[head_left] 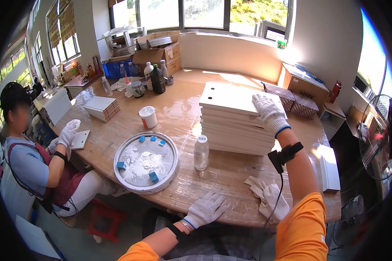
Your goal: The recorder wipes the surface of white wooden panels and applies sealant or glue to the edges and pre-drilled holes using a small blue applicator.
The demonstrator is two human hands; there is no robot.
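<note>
My left hand (205, 209), in a white knitted glove, rests flat on the front edge of the plastic-covered table (231, 182), fingers spread and holding nothing. Stretched out to the far right, my right hand (269, 112), gloved too, lies on the upper right corner of a tall stack of white boards (235, 130). Its fingers are extended over the top board, which has two dark round holes at its left end. A clear bottle (201, 153) stands just left of the stack. Between my arms lies a pair of empty white gloves (270, 198).
Left of the bottle is a round lid (135, 176) with white paste and several blue sponge pieces. Behind it stands a white tub (148, 117). A co-worker (41, 161) sits at left with a small white board. Smaller board stacks (101, 107), bottles, boxes and a fan (376, 137) surround the area.
</note>
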